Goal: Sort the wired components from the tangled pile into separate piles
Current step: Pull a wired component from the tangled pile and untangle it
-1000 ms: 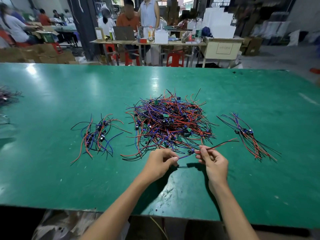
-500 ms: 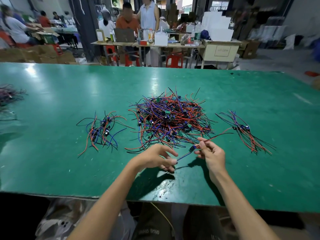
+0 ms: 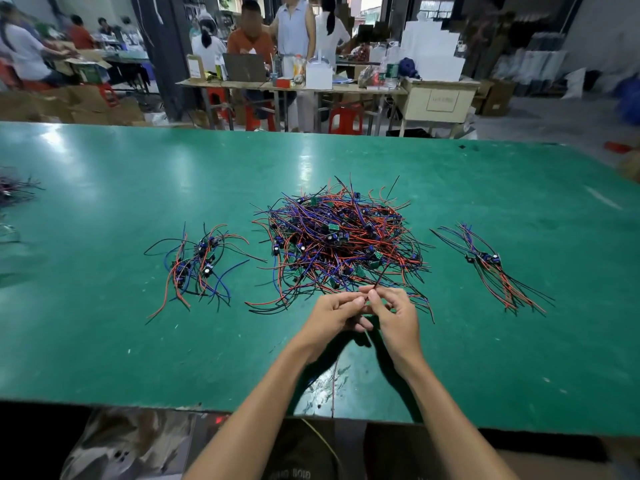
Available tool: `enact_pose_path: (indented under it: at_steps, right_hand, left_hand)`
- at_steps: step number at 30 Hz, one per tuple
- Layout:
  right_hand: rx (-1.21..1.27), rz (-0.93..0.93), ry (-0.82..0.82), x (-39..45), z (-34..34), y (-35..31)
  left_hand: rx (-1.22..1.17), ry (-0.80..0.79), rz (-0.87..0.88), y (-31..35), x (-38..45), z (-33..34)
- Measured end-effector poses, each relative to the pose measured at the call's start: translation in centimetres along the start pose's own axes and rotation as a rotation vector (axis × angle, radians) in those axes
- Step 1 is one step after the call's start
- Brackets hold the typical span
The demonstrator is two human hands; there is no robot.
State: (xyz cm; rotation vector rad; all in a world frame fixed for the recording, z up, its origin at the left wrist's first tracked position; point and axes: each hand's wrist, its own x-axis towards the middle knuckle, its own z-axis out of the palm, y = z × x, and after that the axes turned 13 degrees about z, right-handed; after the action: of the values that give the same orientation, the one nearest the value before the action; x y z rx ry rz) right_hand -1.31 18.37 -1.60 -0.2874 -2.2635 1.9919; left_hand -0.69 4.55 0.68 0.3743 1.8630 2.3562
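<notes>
The tangled pile [image 3: 343,240] of red, blue and black wired components sits mid-counter [image 3: 104,341]. At its near edge both hands meet, the left hand [image 3: 334,315] and right hand [image 3: 394,315] each with fingers pinching a thin wire [image 3: 381,277] rising toward the heap. A small sorted pile [image 3: 199,268] lies left, another sorted bundle [image 3: 491,268] right, both well apart.

Not much to read here tbh. Only real lettering is on the dark apron [image 3: 304,459] at the bottom edge, pale print that looks upside down or mirrored, something like "GIOII", can't make it out for sure. The beige cabinet [image 3: 441,100] in the back has a label but it's too blurry to read.
</notes>
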Motion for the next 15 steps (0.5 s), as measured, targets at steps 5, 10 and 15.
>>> enact_pose_path:
  at_steps: [5,10,15]
  right_hand:
    - [-0.003,0.016,0.052,-0.3,0.2,0.1]
    - [0.050,0.113,0.017,-0.4,0.9,-0.1]
    - [0.074,0.198,0.067,0.2,1.9,-1.0]
  left_hand:
    - [0.027,0.095,0.048,-0.9,-0.2,0.4]
    - [0.132,0.185,0.083,-1.2,-0.4,0.8]
    - [0.125,0.185,0.050,-1.0,-0.3,0.8]
